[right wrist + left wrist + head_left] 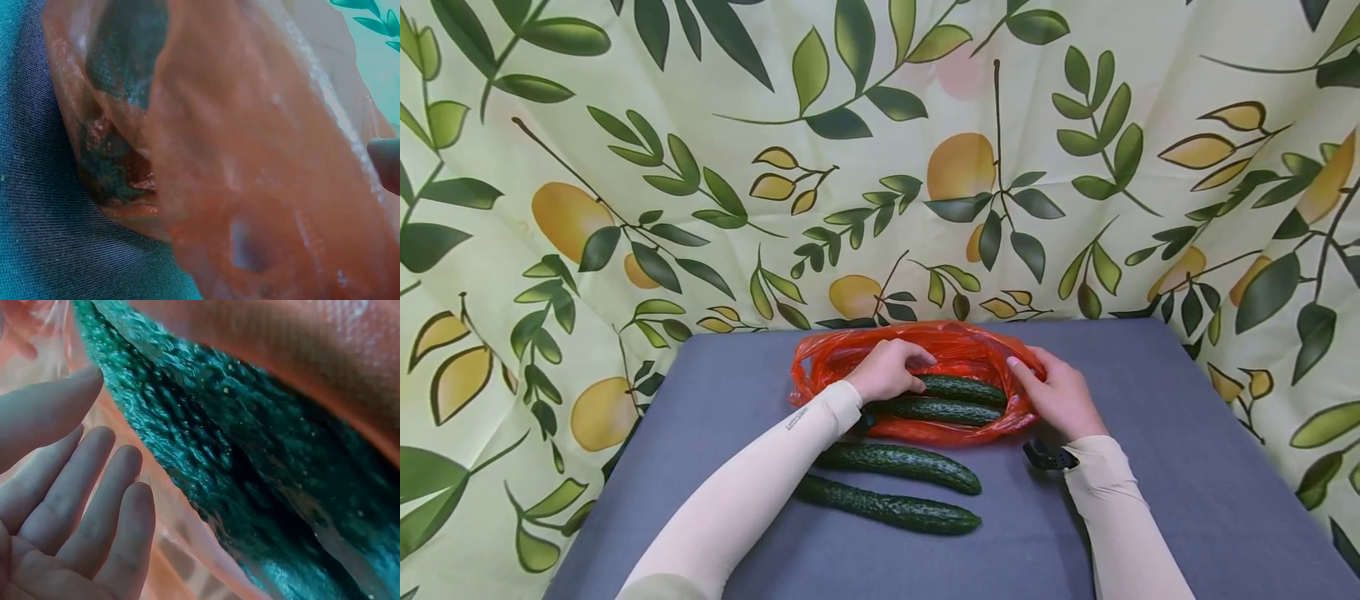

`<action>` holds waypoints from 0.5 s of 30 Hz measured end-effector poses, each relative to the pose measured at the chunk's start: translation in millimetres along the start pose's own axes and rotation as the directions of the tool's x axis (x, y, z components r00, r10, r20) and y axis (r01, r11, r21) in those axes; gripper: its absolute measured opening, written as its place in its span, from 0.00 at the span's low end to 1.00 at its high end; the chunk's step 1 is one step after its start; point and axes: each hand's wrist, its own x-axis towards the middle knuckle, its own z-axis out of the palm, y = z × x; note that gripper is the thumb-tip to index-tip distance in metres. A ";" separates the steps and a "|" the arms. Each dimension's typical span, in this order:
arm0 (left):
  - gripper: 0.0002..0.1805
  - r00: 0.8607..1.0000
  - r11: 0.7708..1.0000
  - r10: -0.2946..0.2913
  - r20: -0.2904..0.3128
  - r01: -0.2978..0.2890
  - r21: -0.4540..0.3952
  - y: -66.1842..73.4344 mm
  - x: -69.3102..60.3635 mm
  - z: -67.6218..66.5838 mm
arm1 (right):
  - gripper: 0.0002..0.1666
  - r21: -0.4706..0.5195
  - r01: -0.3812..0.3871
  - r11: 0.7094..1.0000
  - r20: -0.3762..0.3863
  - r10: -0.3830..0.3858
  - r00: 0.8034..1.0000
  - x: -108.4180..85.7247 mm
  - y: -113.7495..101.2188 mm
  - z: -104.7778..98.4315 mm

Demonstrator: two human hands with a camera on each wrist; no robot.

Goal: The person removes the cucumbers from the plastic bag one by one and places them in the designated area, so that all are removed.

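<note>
Mid-frame, we see the left hand [886, 372] loosely spread by the cucumbers [951, 410], the right hand [1063, 396] apparently pinching the thin bag [947, 432], which could tear if tugged.

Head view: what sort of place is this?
Possibly a makeshift indoor filming corner: leaf-and-fruit-print fabric, visibly creased, hangs behind and beside a grey cloth-covered table.
</note>
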 end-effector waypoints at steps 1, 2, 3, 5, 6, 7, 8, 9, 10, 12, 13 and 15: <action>0.23 1.000 1.000 -0.004 0.003 0.004 0.002 -0.9 2.0 0.9 | 0.42 0.001 -0.001 1.000 0.000 0.001 1.000 -0.1 0.5 0.1; 0.23 1.000 1.000 -0.005 0.006 0.005 0.005 -2.0 4.2 1.8 | 0.42 0.002 -0.001 1.000 0.000 0.001 1.000 -0.2 0.8 0.1; 0.23 1.000 1.000 -0.006 0.010 0.006 0.006 -2.9 6.3 2.5 | 0.42 0.002 -0.003 1.000 0.000 0.003 1.000 -0.2 1.2 0.3; 0.23 1.000 1.000 -0.004 0.016 0.004 0.010 -5.0 10.4 4.0 | 0.43 0.004 -0.005 1.000 0.000 0.005 1.000 -0.2 1.9 0.5; 0.23 1.000 1.000 -0.001 0.019 0.001 0.013 -6.0 12.2 4.6 | 0.43 0.001 0.000 1.000 -0.001 0.000 1.000 -0.2 2.1 0.5; 0.23 1.000 1.000 0.001 0.022 -0.001 0.017 -7.0 13.9 5.2 | 0.43 -0.002 0.004 1.000 -0.003 -0.004 1.000 -0.1 2.2 0.5; 0.23 1.000 1.000 0.003 0.024 -0.004 0.021 -8.0 15.4 5.6 | 0.43 -0.004 0.007 1.000 -0.005 -0.007 1.000 0.1 2.3 0.6; 0.23 1.000 1.000 0.001 0.028 -0.002 0.022 -8.9 16.7 6.1 | 0.43 -0.005 0.009 1.000 -0.008 -0.009 1.000 0.4 2.5 0.6; 0.23 0.999 1.000 -0.002 0.032 0.001 0.023 -9.6 17.6 6.6 | 0.42 -0.006 0.013 1.000 -0.011 -0.013 1.000 0.7 2.6 0.5; 0.24 0.999 1.000 -0.010 0.039 0.009 0.020 -11.0 19.3 7.5 | 0.42 -0.010 0.019 1.000 -0.016 -0.020 1.000 0.9 2.4 0.2; 0.24 0.999 1.000 -0.014 0.043 0.013 0.016 -11.4 20.0 8.0 | 0.41 -0.007 0.018 1.000 -0.016 -0.018 1.000 0.9 2.4 0.0; 0.24 0.998 1.000 -0.023 0.051 0.022 0.006 -12.1 21.7 9.1 | 0.41 -0.007 0.015 1.000 -0.016 -0.015 1.000 0.9 2.8 -0.4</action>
